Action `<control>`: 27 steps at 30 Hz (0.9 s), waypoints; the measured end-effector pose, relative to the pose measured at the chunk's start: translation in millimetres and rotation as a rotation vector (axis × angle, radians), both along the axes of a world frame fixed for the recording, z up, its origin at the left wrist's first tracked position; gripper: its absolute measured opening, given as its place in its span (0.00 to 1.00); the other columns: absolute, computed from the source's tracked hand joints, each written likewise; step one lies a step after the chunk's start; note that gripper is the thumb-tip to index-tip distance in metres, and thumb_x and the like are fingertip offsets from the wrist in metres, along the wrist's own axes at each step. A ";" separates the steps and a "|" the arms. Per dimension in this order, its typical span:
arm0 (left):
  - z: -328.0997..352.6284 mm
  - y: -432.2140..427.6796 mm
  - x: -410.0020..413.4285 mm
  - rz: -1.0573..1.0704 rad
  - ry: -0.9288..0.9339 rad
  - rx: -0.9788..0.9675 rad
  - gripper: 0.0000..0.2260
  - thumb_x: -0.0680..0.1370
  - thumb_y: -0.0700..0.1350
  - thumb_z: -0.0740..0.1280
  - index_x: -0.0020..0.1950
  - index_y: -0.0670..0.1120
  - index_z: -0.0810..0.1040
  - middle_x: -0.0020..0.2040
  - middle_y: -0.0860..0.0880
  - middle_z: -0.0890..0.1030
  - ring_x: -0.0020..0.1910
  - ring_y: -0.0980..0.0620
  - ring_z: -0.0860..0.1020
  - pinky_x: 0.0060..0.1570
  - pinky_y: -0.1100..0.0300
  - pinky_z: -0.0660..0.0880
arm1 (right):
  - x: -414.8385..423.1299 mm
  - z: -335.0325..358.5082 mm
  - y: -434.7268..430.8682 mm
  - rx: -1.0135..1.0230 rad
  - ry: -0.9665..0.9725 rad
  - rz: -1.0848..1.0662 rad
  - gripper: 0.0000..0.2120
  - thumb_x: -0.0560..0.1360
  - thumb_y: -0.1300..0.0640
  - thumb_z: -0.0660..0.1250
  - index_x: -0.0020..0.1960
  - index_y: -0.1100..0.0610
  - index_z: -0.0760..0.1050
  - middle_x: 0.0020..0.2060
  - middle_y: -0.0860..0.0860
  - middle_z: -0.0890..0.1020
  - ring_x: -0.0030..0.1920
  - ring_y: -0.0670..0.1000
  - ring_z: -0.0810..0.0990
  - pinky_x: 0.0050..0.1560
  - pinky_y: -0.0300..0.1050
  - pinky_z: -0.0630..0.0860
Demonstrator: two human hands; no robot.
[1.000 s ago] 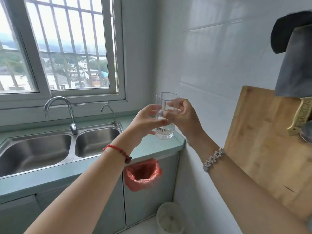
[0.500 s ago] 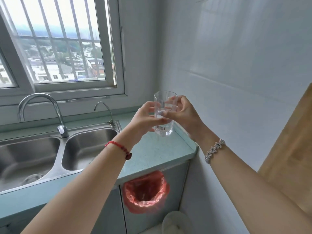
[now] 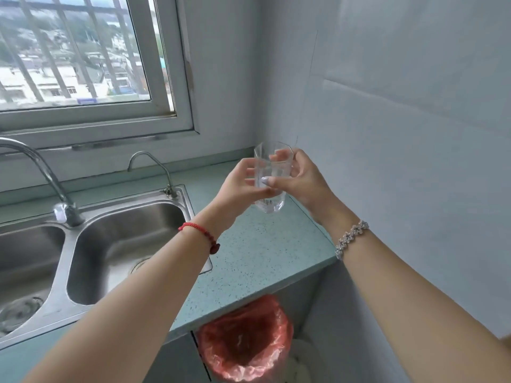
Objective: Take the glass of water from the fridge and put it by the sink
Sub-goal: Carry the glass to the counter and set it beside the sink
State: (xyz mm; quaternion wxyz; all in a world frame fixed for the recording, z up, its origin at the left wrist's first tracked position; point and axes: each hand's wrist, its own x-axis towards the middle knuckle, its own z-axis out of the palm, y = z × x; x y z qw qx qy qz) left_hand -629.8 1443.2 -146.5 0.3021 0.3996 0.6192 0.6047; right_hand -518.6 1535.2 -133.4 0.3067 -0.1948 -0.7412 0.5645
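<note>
Both hands are wrapped around the glass of water (image 3: 272,178), holding it upright between them. The left hand (image 3: 240,183) curls its fingers around the glass's left side, its thumb lying across the near face. The right hand (image 3: 301,179) grips from the other side, fingers bent behind the far wall and the thumb, with a pale painted nail, pressed to the front. The glass is clear and faceted, with a small printed barcode near its base. Its base is low over the speckled green surface (image 3: 260,261), close to the corner where the tiled walls meet; whether it touches the surface cannot be told.

To the left of the hands lies the steel double sink (image 3: 119,244), with a small curved tap (image 3: 154,168) at its back corner and a larger tap (image 3: 41,178) farther left. The left wrist wears a red cord bracelet (image 3: 199,234), the right wrist a silver bracelet (image 3: 351,239). Below the hands, under the surface edge, hangs a red plastic bag (image 3: 244,341). A barred window (image 3: 83,56) is above the sink.
</note>
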 end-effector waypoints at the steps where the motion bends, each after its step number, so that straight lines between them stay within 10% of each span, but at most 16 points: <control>1: -7.5 5.9 -4.6 0.011 -0.004 -0.003 0.22 0.67 0.39 0.76 0.55 0.50 0.71 0.53 0.50 0.77 0.49 0.54 0.79 0.42 0.62 0.76 | -5.9 -6.4 6.3 -0.007 -0.010 0.004 0.20 0.67 0.63 0.73 0.55 0.52 0.69 0.56 0.46 0.78 0.58 0.48 0.78 0.60 0.47 0.75; 17: -132.4 106.0 -56.3 0.117 -0.133 -0.097 0.29 0.63 0.41 0.77 0.61 0.48 0.71 0.61 0.45 0.76 0.61 0.46 0.75 0.59 0.46 0.75 | -63.7 -120.1 105.9 -0.136 -0.140 0.035 0.24 0.67 0.65 0.72 0.58 0.52 0.68 0.59 0.49 0.75 0.58 0.43 0.74 0.59 0.43 0.75; 27: -196.5 128.9 -72.7 0.157 -0.178 -0.131 0.27 0.66 0.36 0.75 0.60 0.48 0.70 0.59 0.48 0.77 0.61 0.49 0.74 0.52 0.56 0.76 | -87.5 -182.0 131.2 -0.182 -0.231 0.044 0.25 0.66 0.65 0.72 0.59 0.52 0.68 0.61 0.51 0.75 0.61 0.47 0.74 0.60 0.48 0.76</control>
